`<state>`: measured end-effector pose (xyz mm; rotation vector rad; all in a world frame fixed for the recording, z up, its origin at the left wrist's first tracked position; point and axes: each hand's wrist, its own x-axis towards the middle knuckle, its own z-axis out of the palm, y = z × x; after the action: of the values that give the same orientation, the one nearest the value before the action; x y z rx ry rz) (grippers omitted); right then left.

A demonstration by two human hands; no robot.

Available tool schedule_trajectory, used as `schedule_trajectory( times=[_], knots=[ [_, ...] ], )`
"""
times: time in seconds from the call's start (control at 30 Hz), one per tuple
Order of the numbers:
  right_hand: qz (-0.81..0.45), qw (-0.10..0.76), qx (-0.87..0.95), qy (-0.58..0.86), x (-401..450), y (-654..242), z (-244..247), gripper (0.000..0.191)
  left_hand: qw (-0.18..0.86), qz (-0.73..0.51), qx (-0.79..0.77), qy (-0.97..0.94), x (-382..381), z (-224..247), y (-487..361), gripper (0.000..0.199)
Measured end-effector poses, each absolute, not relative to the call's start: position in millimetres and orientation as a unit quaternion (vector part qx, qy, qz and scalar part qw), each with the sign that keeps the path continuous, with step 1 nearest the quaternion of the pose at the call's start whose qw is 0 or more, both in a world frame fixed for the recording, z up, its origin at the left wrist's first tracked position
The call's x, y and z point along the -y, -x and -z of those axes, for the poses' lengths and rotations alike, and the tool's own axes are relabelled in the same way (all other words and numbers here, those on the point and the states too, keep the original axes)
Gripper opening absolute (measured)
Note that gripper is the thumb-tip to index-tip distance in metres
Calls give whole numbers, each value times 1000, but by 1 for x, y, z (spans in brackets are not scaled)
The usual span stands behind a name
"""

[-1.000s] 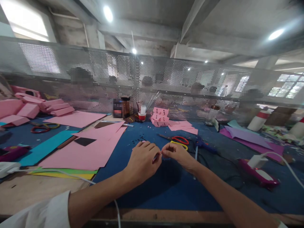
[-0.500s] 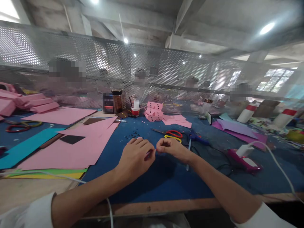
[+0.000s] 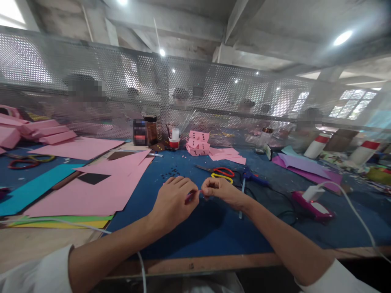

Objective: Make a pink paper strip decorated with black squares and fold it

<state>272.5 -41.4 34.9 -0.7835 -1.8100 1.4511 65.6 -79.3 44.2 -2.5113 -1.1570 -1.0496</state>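
Over the blue table mat (image 3: 195, 240), my left hand (image 3: 175, 201) curls closed around a small pink piece, perhaps paper, that is mostly hidden by the fingers. My right hand (image 3: 222, 193) pinches at the piece's near tip with thumb and forefinger, almost touching the left thumb. Small black paper bits (image 3: 171, 173) lie scattered just beyond my left hand. Scissors (image 3: 221, 173) with red and yellow handles rest behind my right hand. A blue glue gun (image 3: 255, 177) with a clear glue stick (image 3: 242, 197) lies to the right of them.
Pink paper sheets (image 3: 91, 197) cover the left side. Pink folded pieces with black dots (image 3: 198, 144) stand at the back, near a red-and-white cup (image 3: 174, 142). A magenta power strip (image 3: 314, 205) with a white cable sits at right. Perforated metal panels (image 3: 207, 89) run behind; people are beyond.
The right fingertips have turned slightly, and a bit more of the pink piece shows between the hands. Otherwise both hands stay in about the same place.
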Motion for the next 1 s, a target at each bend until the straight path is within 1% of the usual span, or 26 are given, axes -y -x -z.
schedule_trajectory(
  times=[0.13, 0.27, 0.47, 0.7, 0.83, 1.0],
  knots=[
    [-590, 360, 654, 306, 39, -273, -31, 39, 81, 367, 393, 839, 79, -45, -65, 12],
    [-595, 370, 648, 299, 38, -273, -30, 46, 69, 373, 400, 835, 79, -46, -65, 15],
    [-555, 379, 665, 325, 39, -272, -31, 37, 74, 374, 403, 832, 79, -46, -65, 13],
    [-558, 347, 689, 308, 39, -272, -30, 40, 53, 379, 392, 837, 77, -42, -65, 12],
    [-568, 322, 693, 307, 38, -276, -33, 39, 1, 375, 391, 840, 79, -47, -65, 20],
    [-526, 301, 716, 345, 30, -288, -38, 36, -88, 394, 422, 811, 70, -61, -52, 35]
  ],
)
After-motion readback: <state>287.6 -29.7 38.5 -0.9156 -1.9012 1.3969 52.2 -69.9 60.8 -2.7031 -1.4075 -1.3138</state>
